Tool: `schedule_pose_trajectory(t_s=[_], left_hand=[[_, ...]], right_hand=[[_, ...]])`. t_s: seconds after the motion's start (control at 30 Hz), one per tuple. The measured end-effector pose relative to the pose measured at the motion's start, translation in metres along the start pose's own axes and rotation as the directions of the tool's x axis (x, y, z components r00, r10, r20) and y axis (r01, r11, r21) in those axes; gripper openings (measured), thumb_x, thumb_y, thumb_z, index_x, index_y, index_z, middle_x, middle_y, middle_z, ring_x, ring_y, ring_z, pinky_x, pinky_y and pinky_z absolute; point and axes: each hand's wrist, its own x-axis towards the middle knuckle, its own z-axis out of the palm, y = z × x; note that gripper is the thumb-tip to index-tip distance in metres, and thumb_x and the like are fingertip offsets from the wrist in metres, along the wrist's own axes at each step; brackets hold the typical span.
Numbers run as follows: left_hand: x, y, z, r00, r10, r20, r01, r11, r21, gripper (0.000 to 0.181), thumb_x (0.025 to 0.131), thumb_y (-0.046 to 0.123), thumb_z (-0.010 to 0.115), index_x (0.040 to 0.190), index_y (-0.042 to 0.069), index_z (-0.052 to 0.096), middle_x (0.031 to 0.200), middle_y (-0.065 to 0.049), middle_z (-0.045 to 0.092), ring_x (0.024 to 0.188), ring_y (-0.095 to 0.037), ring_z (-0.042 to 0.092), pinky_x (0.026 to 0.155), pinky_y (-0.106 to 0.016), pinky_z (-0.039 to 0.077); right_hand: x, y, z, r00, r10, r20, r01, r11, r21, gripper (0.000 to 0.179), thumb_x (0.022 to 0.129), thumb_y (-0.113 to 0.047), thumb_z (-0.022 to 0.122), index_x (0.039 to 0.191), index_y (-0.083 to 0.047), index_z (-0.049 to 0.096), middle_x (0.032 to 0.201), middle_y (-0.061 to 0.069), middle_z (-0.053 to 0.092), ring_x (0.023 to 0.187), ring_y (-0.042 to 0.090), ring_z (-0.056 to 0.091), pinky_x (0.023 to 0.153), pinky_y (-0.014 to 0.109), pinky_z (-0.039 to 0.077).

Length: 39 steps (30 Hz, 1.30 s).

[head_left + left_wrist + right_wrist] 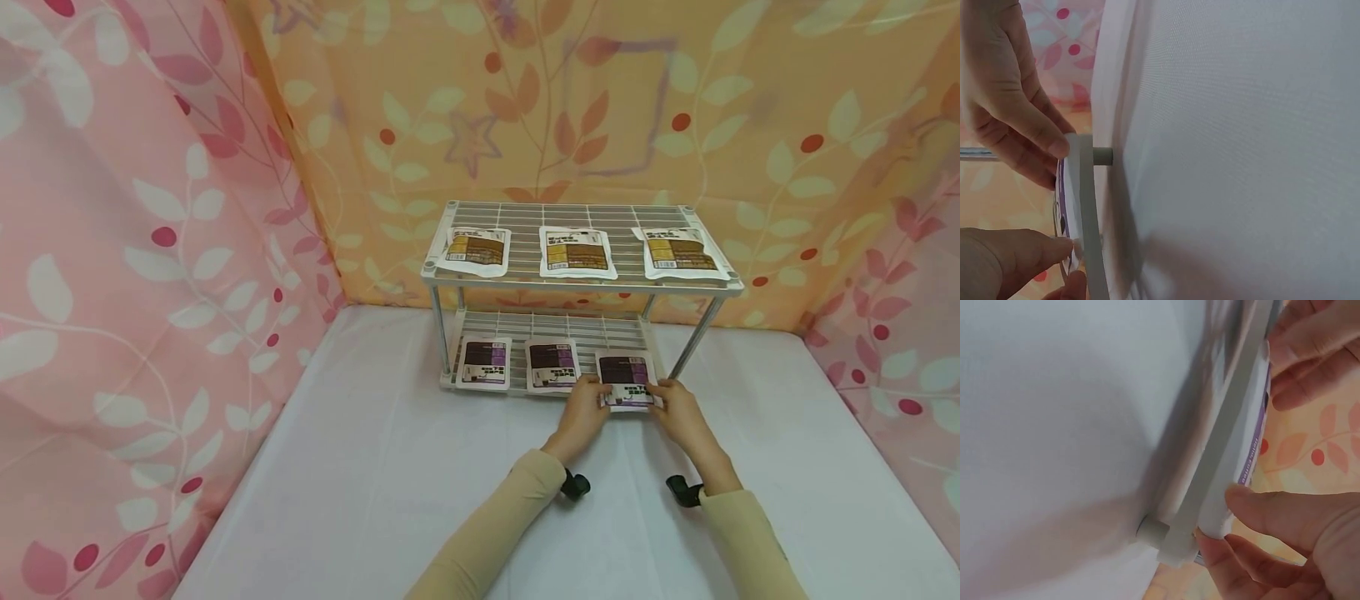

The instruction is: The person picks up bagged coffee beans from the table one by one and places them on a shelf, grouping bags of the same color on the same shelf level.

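Observation:
A white pouch with a dark and purple label (pixel 627 370) lies at the right front of the lower wire shelf, slightly over its front edge. My left hand (pixel 582 417) pinches its left edge between thumb and finger. On the opposite side, my right hand (pixel 688 423) grips the near right corner, thumb above and a fingertip below in the right wrist view. Two matching purple pouches, one in the middle (pixel 552 365) and one at the left (pixel 484 364), lie on the same shelf beside it.
The two-tier white wire rack (pixel 581 285) stands on a white-covered table (pixel 360 467). Its upper shelf carries three yellow-brown pouches: left (pixel 476 252), middle (pixel 576 252) and right (pixel 684 253). A metal post (pixel 696 337) rises just beyond my right hand. Patterned cloth walls (pixel 337 150) surround the table.

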Motion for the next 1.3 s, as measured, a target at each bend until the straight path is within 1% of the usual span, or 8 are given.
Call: schedule_pose_trajectory(t_s=[0.13, 0.3, 0.4, 0.57, 0.7, 0.83, 1.1, 1.3], left_hand=[[0.0, 0.005, 0.0, 1.0, 0.004, 0.018, -0.005, 0.999, 0.034, 0.028, 0.081, 0.004, 0.064, 0.108, 0.005, 0.069, 0.121, -0.017, 0.059, 0.116, -0.026, 0.053, 0.099, -0.03, 0.043], [0.003, 0.013, -0.001, 0.997, -0.047, 0.067, 0.045, 0.998, 0.039, 0.029, 0.084, 0.012, 0.063, 0.112, 0.007, 0.068, 0.131, -0.017, 0.053, 0.119, -0.031, 0.049, 0.096, -0.032, 0.044], [0.006, 0.015, -0.001, 0.995, -0.057, 0.078, 0.052, 0.997, 0.058, 0.03, 0.083, 0.013, 0.063, 0.112, 0.006, 0.067, 0.128, -0.014, 0.056, 0.118, -0.032, 0.048, 0.095, -0.031, 0.043], [0.011, 0.013, 0.0, 0.994, -0.061, 0.095, 0.051, 0.994, 0.101, 0.031, 0.082, 0.014, 0.064, 0.112, 0.006, 0.067, 0.121, -0.008, 0.062, 0.12, -0.032, 0.047, 0.094, -0.031, 0.042], [0.012, 0.013, 0.001, 0.988, -0.084, 0.128, 0.07, 0.992, 0.108, 0.034, 0.083, 0.018, 0.065, 0.115, 0.008, 0.066, 0.129, -0.013, 0.055, 0.121, -0.033, 0.046, 0.095, -0.032, 0.042], [0.012, 0.012, 0.002, 0.982, -0.101, 0.157, 0.083, 0.989, 0.119, 0.038, 0.083, 0.021, 0.066, 0.119, 0.009, 0.064, 0.135, -0.016, 0.049, 0.12, -0.032, 0.046, 0.095, -0.031, 0.044], [0.006, 0.011, -0.001, 0.983, -0.047, 0.18, 0.023, 0.99, 0.137, 0.042, 0.084, 0.023, 0.065, 0.123, 0.009, 0.06, 0.133, -0.015, 0.051, 0.122, -0.031, 0.047, 0.098, -0.033, 0.043], [-0.003, 0.004, -0.003, 0.986, -0.001, 0.166, -0.019, 0.993, 0.12, 0.044, 0.086, 0.024, 0.064, 0.128, 0.012, 0.056, 0.136, -0.01, 0.049, 0.125, -0.024, 0.046, 0.1, -0.033, 0.042]], right_hand=[[0.0, 0.002, 0.005, 0.999, 0.009, -0.033, -0.01, 1.0, -0.018, 0.037, 0.077, 0.008, 0.062, 0.113, 0.017, 0.056, 0.113, 0.041, 0.049, 0.101, 0.057, 0.049, 0.084, 0.06, 0.043], [0.004, 0.0, 0.01, 0.992, -0.033, -0.123, 0.028, 0.999, -0.037, 0.03, 0.077, 0.01, 0.06, 0.107, 0.016, 0.06, 0.113, 0.039, 0.05, 0.099, 0.056, 0.051, 0.081, 0.06, 0.044], [0.008, 0.0, 0.014, 0.985, -0.062, -0.163, 0.055, 0.997, -0.049, 0.026, 0.077, 0.012, 0.058, 0.102, 0.015, 0.063, 0.109, 0.037, 0.053, 0.096, 0.054, 0.053, 0.08, 0.059, 0.045], [0.011, -0.001, 0.021, 0.988, -0.049, -0.147, 0.042, 0.998, -0.055, 0.025, 0.08, 0.012, 0.055, 0.104, 0.017, 0.061, 0.106, 0.036, 0.055, 0.095, 0.053, 0.054, 0.081, 0.058, 0.045], [0.01, -0.004, 0.023, 0.992, -0.014, -0.126, 0.003, 0.996, -0.086, 0.027, 0.083, 0.007, 0.055, 0.109, 0.014, 0.06, 0.11, 0.034, 0.055, 0.099, 0.051, 0.054, 0.079, 0.059, 0.046], [0.009, -0.008, 0.022, 0.992, 0.015, -0.127, -0.03, 0.993, -0.117, 0.027, 0.085, 0.0, 0.057, 0.109, 0.008, 0.063, 0.112, 0.031, 0.057, 0.099, 0.049, 0.055, 0.071, 0.06, 0.048], [0.003, -0.013, 0.018, 0.99, 0.015, -0.137, -0.037, 0.986, -0.16, 0.024, 0.084, -0.005, 0.059, 0.105, 0.003, 0.066, 0.11, 0.028, 0.06, 0.092, 0.048, 0.056, 0.056, 0.059, 0.049], [-0.002, -0.012, 0.009, 0.989, 0.002, -0.145, -0.019, 0.993, -0.114, 0.025, 0.086, -0.007, 0.059, 0.108, 0.001, 0.066, 0.111, 0.025, 0.06, 0.095, 0.047, 0.056, 0.06, 0.06, 0.049]])
